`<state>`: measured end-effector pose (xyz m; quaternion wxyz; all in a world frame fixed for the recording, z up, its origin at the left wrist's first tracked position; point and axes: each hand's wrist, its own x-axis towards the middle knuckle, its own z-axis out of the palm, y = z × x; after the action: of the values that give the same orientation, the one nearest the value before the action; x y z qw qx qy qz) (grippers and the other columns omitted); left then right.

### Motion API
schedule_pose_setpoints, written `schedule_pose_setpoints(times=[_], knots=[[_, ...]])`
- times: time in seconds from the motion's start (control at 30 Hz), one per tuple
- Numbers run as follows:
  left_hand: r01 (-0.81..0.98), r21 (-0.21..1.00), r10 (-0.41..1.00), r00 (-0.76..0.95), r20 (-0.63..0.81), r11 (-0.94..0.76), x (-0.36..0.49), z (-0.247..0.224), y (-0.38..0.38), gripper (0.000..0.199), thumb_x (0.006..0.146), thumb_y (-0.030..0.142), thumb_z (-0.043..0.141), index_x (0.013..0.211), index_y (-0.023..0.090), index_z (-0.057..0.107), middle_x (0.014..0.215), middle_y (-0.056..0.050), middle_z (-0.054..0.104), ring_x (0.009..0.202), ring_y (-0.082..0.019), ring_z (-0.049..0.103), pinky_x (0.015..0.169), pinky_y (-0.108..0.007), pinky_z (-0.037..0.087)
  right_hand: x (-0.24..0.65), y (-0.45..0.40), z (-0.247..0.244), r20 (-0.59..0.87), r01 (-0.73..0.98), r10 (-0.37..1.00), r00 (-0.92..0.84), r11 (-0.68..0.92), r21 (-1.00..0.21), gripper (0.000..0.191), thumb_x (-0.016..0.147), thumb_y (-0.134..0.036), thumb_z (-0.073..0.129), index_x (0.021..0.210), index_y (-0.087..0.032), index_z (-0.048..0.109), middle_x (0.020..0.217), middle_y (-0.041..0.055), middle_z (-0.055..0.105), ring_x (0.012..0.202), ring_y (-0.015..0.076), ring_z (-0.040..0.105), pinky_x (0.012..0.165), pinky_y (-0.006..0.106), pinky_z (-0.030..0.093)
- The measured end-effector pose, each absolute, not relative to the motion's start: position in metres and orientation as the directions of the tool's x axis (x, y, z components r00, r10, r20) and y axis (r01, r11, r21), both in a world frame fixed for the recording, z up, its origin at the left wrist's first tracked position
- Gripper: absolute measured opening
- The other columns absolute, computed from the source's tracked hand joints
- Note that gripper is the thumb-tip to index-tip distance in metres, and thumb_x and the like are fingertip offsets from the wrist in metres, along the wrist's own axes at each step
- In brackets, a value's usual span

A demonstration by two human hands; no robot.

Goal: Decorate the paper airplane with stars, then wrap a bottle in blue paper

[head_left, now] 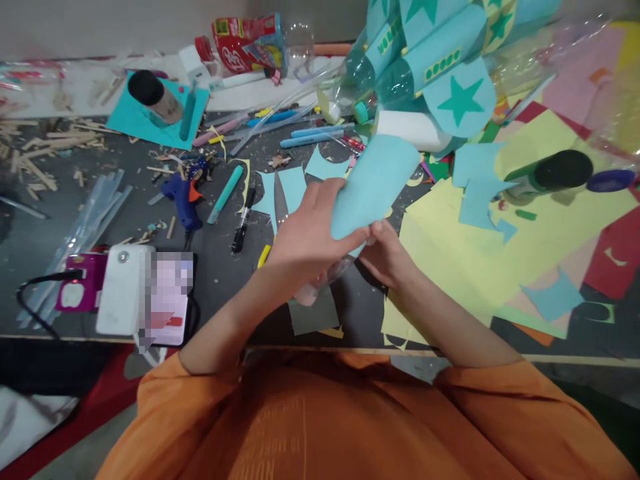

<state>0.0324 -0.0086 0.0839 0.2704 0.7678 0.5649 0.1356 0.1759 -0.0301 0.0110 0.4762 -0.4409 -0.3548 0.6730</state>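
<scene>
A light blue sheet of paper [377, 183] curves over something held above the table. Part of a clear plastic bottle [345, 269] shows below it. My left hand [313, 227] is wrapped round the left side of the paper, thumb pressed along its lower edge. At the lower right edge, the fingers of my right hand [387, 257] are bent against the paper; the palm side is hidden. Just behind stands a light blue paper construction with a star [461, 101], beside a white roll [413, 130]. Blue paper offcuts [293, 187] lie left of the paper.
A blue glue gun [184, 203], black marker [243, 223], power bank [123, 290] and phone [173, 300] lie left. Yellow paper sheets [445, 260] and a black-capped container [563, 170] are right. A red-labelled bottle [245, 45] lies at the back.
</scene>
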Motion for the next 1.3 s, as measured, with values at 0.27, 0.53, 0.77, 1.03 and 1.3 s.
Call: schedule_pose_setpoints(times=[0.27,0.53,0.77,1.03,1.3], knots=[[0.780,0.598,0.955,0.284,-0.079,-0.182,0.041,0.062,-0.018,0.059,0.079,0.058,0.071,0.116,0.021,0.045,0.122,-0.012,0.057,0.105,-0.028,0.065,0.067,-0.034,0.054,0.178,-0.025,0.009,-0.366,-0.335,0.920,-0.139,-0.391,-0.857,0.072,0.049,-0.078,0.076,0.096,-0.025,0.065,0.106,0.0118,0.078,0.129,0.0412,0.061,0.106,0.062,0.052],[0.692,0.673,0.955,0.284,0.081,-0.263,0.034,0.038,-0.025,0.063,0.085,0.072,0.057,0.118,0.021,0.038,0.115,-0.010,0.058,0.098,-0.023,0.067,0.072,-0.033,0.057,0.176,-0.028,0.010,-0.368,-0.339,0.924,-0.109,-0.382,-0.860,0.067,0.057,-0.076,0.075,0.098,-0.023,0.065,0.101,0.0097,0.079,0.110,0.0377,0.072,0.098,0.057,0.058],[0.568,0.788,0.935,0.353,0.025,-0.235,0.020,0.044,-0.024,0.055,0.097,0.062,0.044,0.128,0.018,0.040,0.125,-0.016,0.057,0.103,-0.022,0.065,0.071,-0.031,0.057,0.186,-0.022,0.011,-0.402,-0.353,0.910,-0.106,-0.412,-0.840,0.063,0.059,-0.069,0.076,0.097,-0.020,0.066,0.102,0.0125,0.078,0.117,0.0407,0.068,0.100,0.059,0.057],[0.923,0.368,0.991,-0.070,-0.114,0.107,-0.082,0.087,0.005,0.055,0.087,0.056,0.042,0.118,0.014,0.058,0.122,-0.019,0.066,0.120,-0.037,0.062,0.107,-0.055,0.047,0.195,-0.017,0.005,-0.448,-0.342,0.889,-0.095,-0.452,-0.824,0.062,0.056,-0.072,0.075,0.091,-0.022,0.064,0.093,0.0110,0.077,0.120,0.0426,0.065,0.101,0.065,0.055],[0.940,-0.051,0.888,-0.335,-0.316,0.336,-0.151,0.074,0.054,0.069,0.050,0.097,0.037,0.059,0.029,0.033,0.049,-0.002,0.037,0.082,-0.035,0.064,0.080,-0.058,0.056,0.205,-0.011,-0.007,-0.396,-0.312,0.911,-0.120,-0.413,-0.856,0.069,0.059,-0.074,0.072,0.103,-0.021,0.064,0.106,0.0133,0.075,0.125,0.0421,0.062,0.105,0.066,0.052]])
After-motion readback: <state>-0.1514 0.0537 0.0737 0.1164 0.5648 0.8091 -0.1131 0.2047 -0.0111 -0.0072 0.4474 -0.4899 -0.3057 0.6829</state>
